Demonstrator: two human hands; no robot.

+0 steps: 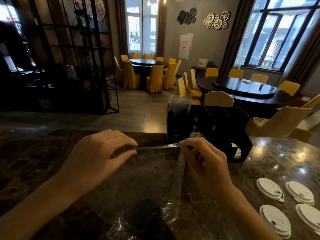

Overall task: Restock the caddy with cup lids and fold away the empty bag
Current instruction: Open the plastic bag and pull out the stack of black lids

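Clear plastic bag (147, 179) lies flat on the marble counter (259, 153), its far edge pinched taut between left hand (97, 153) and right hand (204, 160); fold evenly, away from the white lids (270, 187) beside the caddy (216, 132).

Restaurant dining room: round dark tables (245, 90) with yellow-covered chairs (154, 77) at 12–2 o'clock, marble counter (270, 158) at 6, gear wall decor (216, 19) at 1.
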